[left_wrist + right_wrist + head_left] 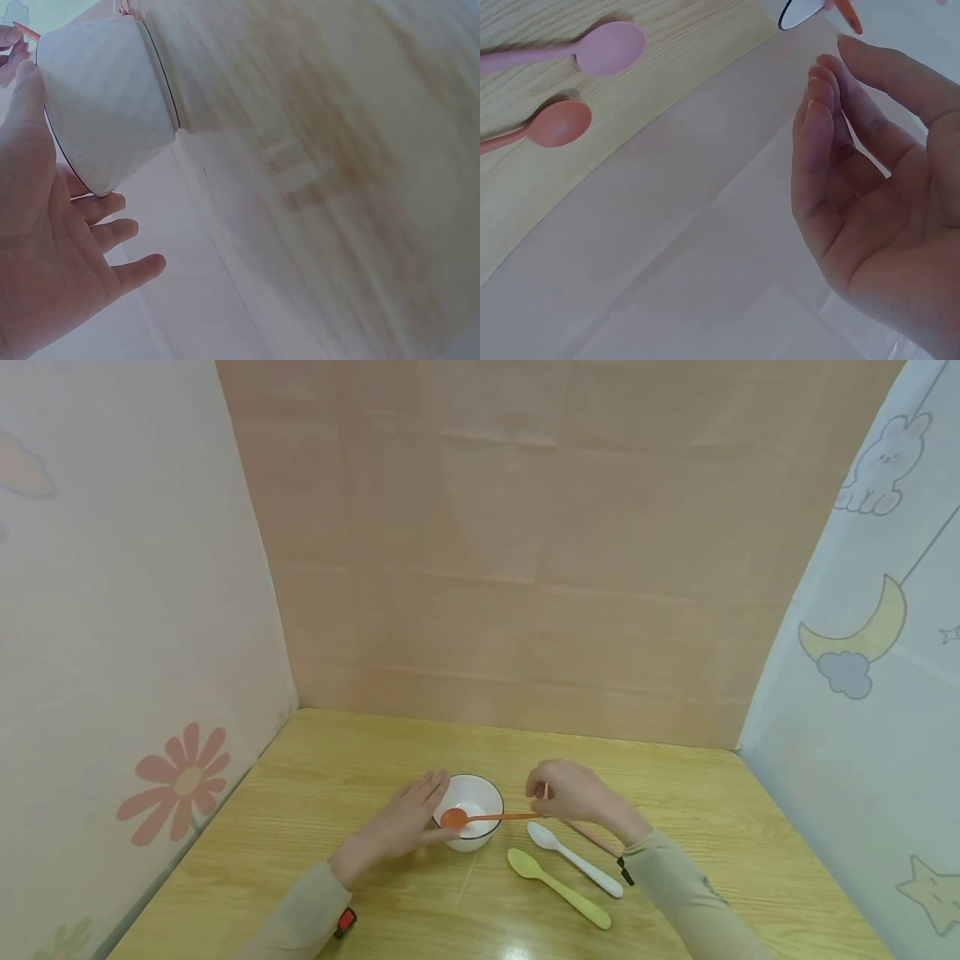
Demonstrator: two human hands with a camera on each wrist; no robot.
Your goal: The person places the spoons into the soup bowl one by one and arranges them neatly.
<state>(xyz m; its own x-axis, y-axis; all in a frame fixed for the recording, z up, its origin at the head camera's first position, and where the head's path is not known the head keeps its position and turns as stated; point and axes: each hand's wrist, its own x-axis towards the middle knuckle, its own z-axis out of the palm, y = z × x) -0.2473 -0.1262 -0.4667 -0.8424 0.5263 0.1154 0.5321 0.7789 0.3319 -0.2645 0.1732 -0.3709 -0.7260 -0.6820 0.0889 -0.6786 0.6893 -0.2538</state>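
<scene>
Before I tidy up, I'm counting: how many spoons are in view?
5: orange spoon across the bowl; on the table, white spoon, yellow spoon, and, by the right hand, pink spoon and coral spoon. Others may be hidden.

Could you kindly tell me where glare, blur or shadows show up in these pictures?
Head view: a bright glare patch on the table at the bottom edge; left wrist view: wood grain smeared and washed out, though the white bowl's dark rim is clear; right wrist view: soft shadows beside the pink spoon and coral spoon.
</scene>
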